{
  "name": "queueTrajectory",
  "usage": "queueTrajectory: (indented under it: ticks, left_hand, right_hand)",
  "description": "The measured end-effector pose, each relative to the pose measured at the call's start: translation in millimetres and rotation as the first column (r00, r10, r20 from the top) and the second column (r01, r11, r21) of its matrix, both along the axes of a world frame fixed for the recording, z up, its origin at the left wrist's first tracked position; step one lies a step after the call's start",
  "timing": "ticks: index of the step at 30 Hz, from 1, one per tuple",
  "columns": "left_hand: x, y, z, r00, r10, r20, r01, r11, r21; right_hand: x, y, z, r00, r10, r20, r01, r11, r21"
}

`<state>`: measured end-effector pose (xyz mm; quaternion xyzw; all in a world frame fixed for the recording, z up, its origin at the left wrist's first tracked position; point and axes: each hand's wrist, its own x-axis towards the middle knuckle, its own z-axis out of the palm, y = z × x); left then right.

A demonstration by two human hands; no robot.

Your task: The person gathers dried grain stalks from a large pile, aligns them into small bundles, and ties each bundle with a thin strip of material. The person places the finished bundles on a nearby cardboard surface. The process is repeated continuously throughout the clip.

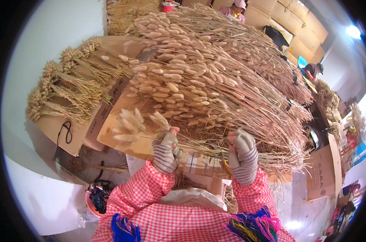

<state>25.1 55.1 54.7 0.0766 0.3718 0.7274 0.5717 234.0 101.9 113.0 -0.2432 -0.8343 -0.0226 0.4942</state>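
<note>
My left hand (166, 148), in a fingerless striped knit glove, grips a small bunch of dried bunny-tail grass (128, 128) just below its fluffy heads. The bunch's heads point left, and its stems (198, 148) run right towards my other hand. My right hand (244, 155), gloved alike, is closed around thin stems, its fingertips partly blurred. Below its palm shows a curved yellow piece (227, 168), perhaps a tool's handle; the rest is hidden. Right beyond both hands lies a large heap of the same dried grass (183, 81), heads to the left and stems to the right.
Tied bunches (74, 90) lie on a cardboard box (93, 127) at left, with a black cord (68, 133) hanging over its edge. A pink bucket (93, 205) holds black ties. Another carton (323, 174) stands at right. Co-workers (235, 10) sit beyond the heap.
</note>
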Motion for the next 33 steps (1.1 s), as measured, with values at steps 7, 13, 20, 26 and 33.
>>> queueTrajectory:
  ticks: [7,13,20,26,33]
  left_hand:
    - [1,-10,-1,0.995,-0.017,-0.1,0.023,0.998,0.06]
    - [4,-34,-32,0.988,0.017,-0.153,-0.014,1.0,0.02]
    - [0,-39,-64,0.987,-0.051,-0.151,0.044,0.998,-0.054]
    - [4,-37,-58,0.972,-0.021,-0.235,0.011,0.999,-0.045]
    - [10,-39,-50,0.998,0.053,0.023,-0.057,0.981,0.185]
  right_hand:
    - [33,20,4,0.842,0.113,0.527,0.135,0.903,-0.408]
    - [-20,58,-5,0.218,0.354,0.91,0.397,0.819,-0.414]
    - [-40,55,-27,0.213,0.293,0.932,0.402,0.844,-0.356]
    - [-24,48,-9,0.66,0.341,0.67,0.151,0.813,-0.562]
    - [-90,17,-10,0.819,0.39,0.421,-0.213,0.888,-0.407]
